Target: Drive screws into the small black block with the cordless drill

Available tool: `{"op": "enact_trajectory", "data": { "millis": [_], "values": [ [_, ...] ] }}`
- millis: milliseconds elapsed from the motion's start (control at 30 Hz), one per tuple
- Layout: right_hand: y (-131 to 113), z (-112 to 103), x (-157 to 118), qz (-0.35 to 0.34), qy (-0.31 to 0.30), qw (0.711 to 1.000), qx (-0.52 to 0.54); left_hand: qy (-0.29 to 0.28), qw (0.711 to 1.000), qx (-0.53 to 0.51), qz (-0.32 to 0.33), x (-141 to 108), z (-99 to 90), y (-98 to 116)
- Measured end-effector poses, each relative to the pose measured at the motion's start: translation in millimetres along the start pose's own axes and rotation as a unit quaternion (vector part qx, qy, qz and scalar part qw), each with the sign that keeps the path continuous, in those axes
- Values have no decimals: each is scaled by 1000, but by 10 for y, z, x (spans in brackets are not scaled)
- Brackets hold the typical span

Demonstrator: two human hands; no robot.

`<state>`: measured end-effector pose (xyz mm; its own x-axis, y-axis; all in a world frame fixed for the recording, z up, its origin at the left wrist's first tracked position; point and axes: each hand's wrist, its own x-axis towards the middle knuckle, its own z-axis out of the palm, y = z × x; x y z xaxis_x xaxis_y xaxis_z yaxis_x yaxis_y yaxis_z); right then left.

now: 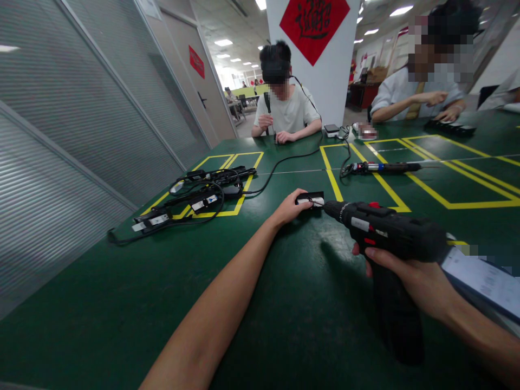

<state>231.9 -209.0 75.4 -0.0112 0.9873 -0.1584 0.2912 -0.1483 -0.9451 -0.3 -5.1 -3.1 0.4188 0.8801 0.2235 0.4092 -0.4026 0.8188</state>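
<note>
My left hand (290,209) is closed on the left end of a small black piece (311,198) with a white label, holding it on the green table (170,303). My right hand (400,271) is wrapped round the grip of a black power drill (390,227) with red parts. The drill points left, and its chuck end is right beside the piece's right end. Whether the bit touches the piece is too small to tell. The drill's battery end hangs low at the right, over the table.
Black devices with cables (203,195) lie at the left on yellow tape outlines. A black rod-like tool (384,167) lies ahead at the right. Papers (483,276) are by my right forearm. Two people sit across the table, their hands on small parts. A cable crosses the middle.
</note>
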Motion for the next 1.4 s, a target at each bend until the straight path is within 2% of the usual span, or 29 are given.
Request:
{"op": "enact_trajectory", "data": {
  "millis": [233, 467, 733, 933, 1100, 1333, 1400],
  "values": [
    [56, 16, 4, -7, 13, 1000, 19, -2, 1000, 6, 2, -8, -9, 35],
    [-2, 26, 3, -23, 26, 999, -7, -2, 1000, 14, -15, -14, -7, 66],
    [-34, 72, -31, -16, 56, 998, 13, -3, 1000, 6, -6, -13, -6, 50],
    [-16, 49, -18, -38, 43, 998, -3, -1, 1000, 16, -18, -20, -3, 76],
    [-4, 37, -11, -35, 42, 998, -8, 0, 1000, 15, -11, -16, 3, 71],
    [-59, 66, -30, -17, 86, 996, 1, -3, 1000, 24, -12, -14, 4, 62],
    [-45, 52, -20, -9, 76, 997, 1, -4, 1000, 23, -11, -16, 0, 64]
  ]
}}
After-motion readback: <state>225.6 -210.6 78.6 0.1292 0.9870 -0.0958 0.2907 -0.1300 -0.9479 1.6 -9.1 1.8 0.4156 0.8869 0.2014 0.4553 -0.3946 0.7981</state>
